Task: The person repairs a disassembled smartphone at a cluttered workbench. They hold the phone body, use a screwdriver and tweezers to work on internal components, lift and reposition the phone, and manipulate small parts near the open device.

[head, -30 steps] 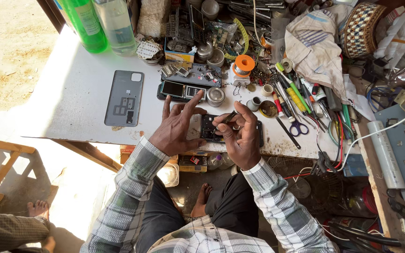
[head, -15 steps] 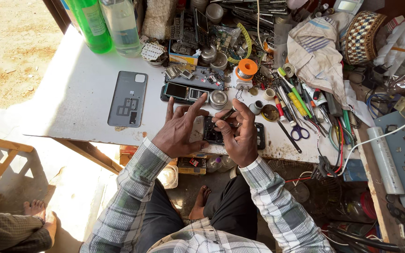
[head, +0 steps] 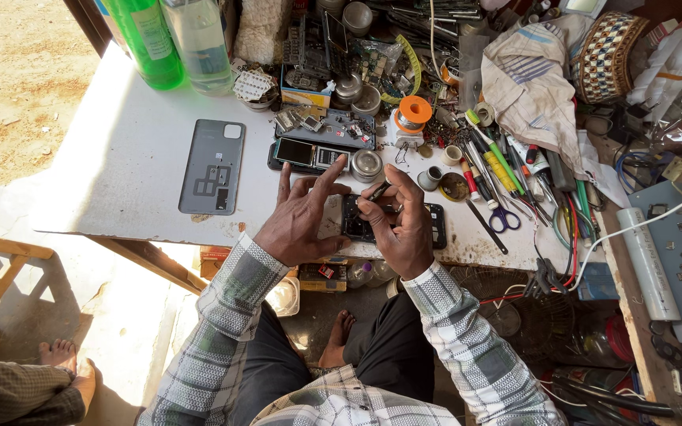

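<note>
Pinning an opened phone (head: pixel 392 225) flat at the white table's (head: pixel 120 181) near edge, the left hand (head: pixel 301 217) spreads its fingers to steady it while the right hand (head: pixel 404 225) pinches a thin tool (head: pixel 378 190) over it; 1 grey back cover (head: pixel 212 166) lies apart, scissors (head: pixel 503 217) near.

Green bottle (head: pixel 145 39) and clear bottle (head: pixel 199 39), each with a paper label, stood at the table's far left corner; a dark-screened phone (head: pixel 309 152) lay mid-table.
</note>
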